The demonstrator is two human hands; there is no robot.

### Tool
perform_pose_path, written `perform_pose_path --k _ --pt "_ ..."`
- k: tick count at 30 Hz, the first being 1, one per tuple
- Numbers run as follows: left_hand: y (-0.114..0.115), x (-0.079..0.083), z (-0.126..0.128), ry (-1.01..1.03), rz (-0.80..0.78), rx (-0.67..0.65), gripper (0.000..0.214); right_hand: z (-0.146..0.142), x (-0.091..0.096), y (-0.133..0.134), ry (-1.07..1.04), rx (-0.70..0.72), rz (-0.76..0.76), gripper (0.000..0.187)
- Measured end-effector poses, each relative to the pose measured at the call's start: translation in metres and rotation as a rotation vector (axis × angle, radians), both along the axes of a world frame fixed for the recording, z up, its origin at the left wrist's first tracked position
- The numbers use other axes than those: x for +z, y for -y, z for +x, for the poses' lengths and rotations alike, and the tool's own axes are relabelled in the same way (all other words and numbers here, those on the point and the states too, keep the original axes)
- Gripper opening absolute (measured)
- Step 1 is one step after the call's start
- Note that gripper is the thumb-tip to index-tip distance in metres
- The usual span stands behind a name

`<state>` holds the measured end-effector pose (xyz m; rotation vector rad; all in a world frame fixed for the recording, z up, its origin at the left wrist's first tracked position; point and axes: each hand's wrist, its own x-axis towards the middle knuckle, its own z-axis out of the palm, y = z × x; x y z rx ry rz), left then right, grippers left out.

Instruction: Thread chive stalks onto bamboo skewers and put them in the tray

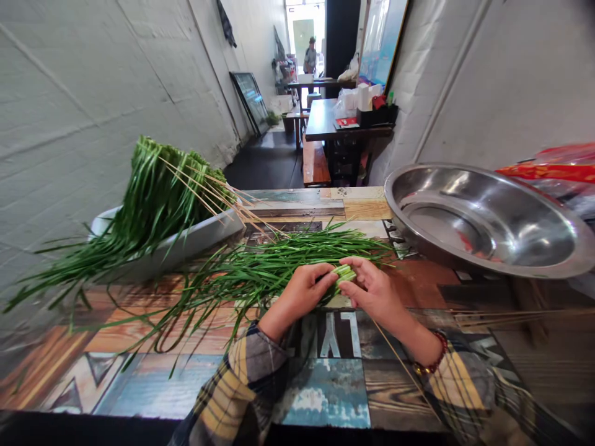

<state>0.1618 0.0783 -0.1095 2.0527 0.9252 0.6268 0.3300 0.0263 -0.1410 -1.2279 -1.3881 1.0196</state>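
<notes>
Between my two hands is a small bundle of garlic chives, its pale cut stem ends (344,272) facing right. My left hand (307,290) is closed around the stems just behind those ends. With thumb and fingers, my right hand (372,290) pinches the ends from the other side. A thin wooden skewer (402,356) slants from below my right palm towards the table's front edge; whether the hand grips it is hidden. Loose garlic chives (274,263) lie spread on the table behind and left of my hands.
At the left, a white tray (186,248) holds a thick pile of skewered chives (162,186), sticks jutting right. A steel basin (493,217) stands at the right. Below it lie several bare skewers (525,319). Beyond are another table (320,118), a bench and a distant person (310,57).
</notes>
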Motion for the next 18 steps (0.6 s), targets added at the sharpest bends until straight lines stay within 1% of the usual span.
perform_pose_path --k 1,4,7,12,15,18 --pt "-0.001 0.001 -0.002 0.012 0.01 0.033 0.03 0.001 0.0 0.0 -0.009 0.01 -0.007 0.036" --pt "-0.004 0.003 -0.006 0.052 0.019 0.1 0.028 0.004 0.004 0.002 0.068 0.054 0.0 0.024" --pt "-0.004 0.004 -0.007 0.062 0.007 0.115 0.029 0.005 0.012 0.005 0.219 0.1 0.048 0.03" --pt "-0.002 0.005 -0.005 0.079 -0.016 0.078 0.031 0.001 0.02 0.009 0.353 0.043 0.162 0.035" --pt "-0.002 0.004 -0.003 0.086 -0.052 0.071 0.036 0.0 0.018 0.009 0.396 0.026 0.2 0.035" --pt "0.0 0.003 -0.001 0.111 -0.074 0.089 0.04 0.0 0.015 0.009 0.406 0.014 0.204 0.036"
